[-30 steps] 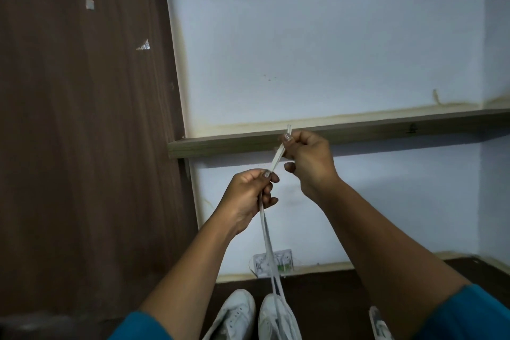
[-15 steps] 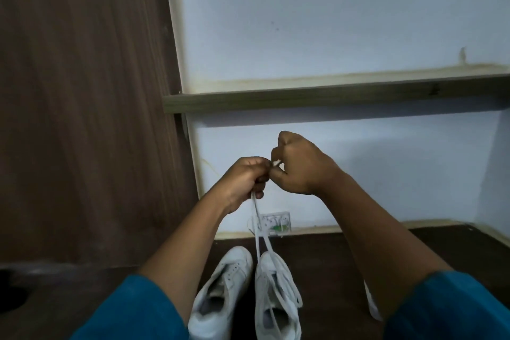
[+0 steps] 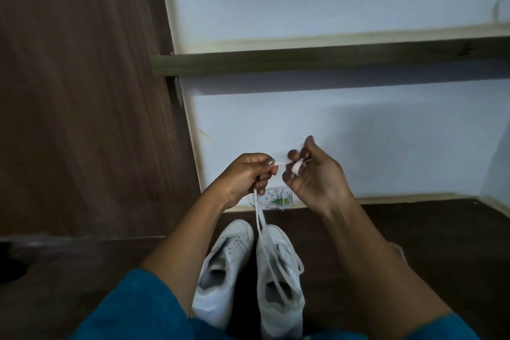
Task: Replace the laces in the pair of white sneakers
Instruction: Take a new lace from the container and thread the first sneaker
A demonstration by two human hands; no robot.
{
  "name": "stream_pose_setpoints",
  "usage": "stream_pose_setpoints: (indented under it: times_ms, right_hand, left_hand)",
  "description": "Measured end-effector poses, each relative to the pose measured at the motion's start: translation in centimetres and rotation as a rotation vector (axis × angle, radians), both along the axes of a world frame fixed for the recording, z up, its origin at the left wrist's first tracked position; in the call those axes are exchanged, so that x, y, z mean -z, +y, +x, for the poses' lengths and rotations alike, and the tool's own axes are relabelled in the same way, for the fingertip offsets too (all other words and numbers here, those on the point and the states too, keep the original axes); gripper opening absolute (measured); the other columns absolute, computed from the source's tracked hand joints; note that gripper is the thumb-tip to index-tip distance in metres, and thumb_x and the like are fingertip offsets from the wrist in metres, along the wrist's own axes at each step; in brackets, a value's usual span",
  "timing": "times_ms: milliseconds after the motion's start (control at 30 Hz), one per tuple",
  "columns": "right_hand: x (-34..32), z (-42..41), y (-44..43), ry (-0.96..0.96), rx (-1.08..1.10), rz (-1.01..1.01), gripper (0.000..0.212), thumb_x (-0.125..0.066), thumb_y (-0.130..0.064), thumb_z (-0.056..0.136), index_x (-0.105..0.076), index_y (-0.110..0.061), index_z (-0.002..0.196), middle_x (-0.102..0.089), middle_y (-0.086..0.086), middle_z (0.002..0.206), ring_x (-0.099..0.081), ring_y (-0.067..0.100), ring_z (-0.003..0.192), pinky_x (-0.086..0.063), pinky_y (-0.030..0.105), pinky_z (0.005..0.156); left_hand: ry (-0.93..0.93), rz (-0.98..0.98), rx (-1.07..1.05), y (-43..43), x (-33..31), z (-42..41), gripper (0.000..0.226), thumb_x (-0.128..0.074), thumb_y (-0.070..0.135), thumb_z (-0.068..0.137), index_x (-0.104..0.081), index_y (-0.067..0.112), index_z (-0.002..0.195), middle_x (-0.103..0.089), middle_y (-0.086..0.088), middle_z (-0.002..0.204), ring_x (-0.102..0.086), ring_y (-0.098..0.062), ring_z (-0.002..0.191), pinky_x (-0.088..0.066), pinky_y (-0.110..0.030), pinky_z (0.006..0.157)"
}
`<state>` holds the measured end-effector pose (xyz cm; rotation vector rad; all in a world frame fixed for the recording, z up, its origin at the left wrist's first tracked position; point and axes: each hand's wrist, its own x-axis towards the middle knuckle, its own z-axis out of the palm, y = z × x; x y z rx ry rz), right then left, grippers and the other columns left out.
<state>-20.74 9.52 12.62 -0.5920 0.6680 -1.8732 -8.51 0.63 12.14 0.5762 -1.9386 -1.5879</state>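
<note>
White flat lace is running up from the right sneaker, which is standing on the near floor. Our left hand is pinching it, and our right hand is gripping the bunched end. We are judging it soft, light and limp, so it is best held close to the tip.
</note>
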Motion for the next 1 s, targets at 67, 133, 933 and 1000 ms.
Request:
stream_pose_setpoints:
  times_ms: [67, 133, 933, 1000]
  right_hand:
    - [0.3, -0.4, 0.0, -0.199, 0.028, -0.137, 0.045, -0.049, -0.036, 0.093, -0.053, -0.018, 0.052, -0.048, -0.003, 0.049, -0.048, 0.008, 0.047, -0.046, 0.032, 0.072]
    - [0.5, -0.8, 0.1, -0.314, 0.055, -0.245, 0.042, -0.052, -0.036, 0.088, -0.054, -0.018, 0.051, -0.047, -0.003, 0.049, -0.051, 0.008, 0.048, -0.053, 0.039, 0.079]
    - [3.9, -3.3, -0.5, 0.142, 0.178, 0.021, 0.031, -0.053, 0.000, 0.077, -0.059, -0.012, 0.050, -0.067, 0.009, 0.078, -0.040, 0.010, 0.059, -0.032, 0.017, 0.048]
    - [3.9, -3.0, -0.5, 0.041, 0.076, 0.001, 0.014, -0.056, -0.012, 0.074, -0.055, -0.011, 0.060, -0.072, 0.011, 0.087, -0.046, 0.009, 0.056, -0.034, 0.015, 0.046]
  left_hand:
    - [-0.005, 0.030, 0.031, -0.1, 0.8, -0.4, 0.033, -0.041, 0.009, 0.099, -0.052, 0.008, 0.068, -0.034, 0.004, 0.051, -0.029, -0.009, 0.043, -0.036, -0.021, 0.047]
    - [0.008, 0.054, 0.051, 0.0, 1.3, -0.8, 0.034, -0.039, 0.008, 0.099, -0.051, 0.008, 0.067, -0.033, 0.005, 0.049, -0.029, -0.008, 0.042, -0.036, -0.020, 0.047]
    - [0.056, 0.208, 0.142, -3.0, 6.4, -1.5, 0.034, -0.038, 0.005, 0.097, -0.048, 0.008, 0.065, -0.034, -0.001, 0.054, -0.032, -0.010, 0.042, -0.042, -0.024, 0.050]
    - [0.076, 0.208, 0.130, -2.8, 6.8, -1.9, 0.032, -0.037, 0.005, 0.098, -0.047, 0.007, 0.068, -0.036, -0.002, 0.056, -0.033, -0.010, 0.043, -0.043, -0.024, 0.051]
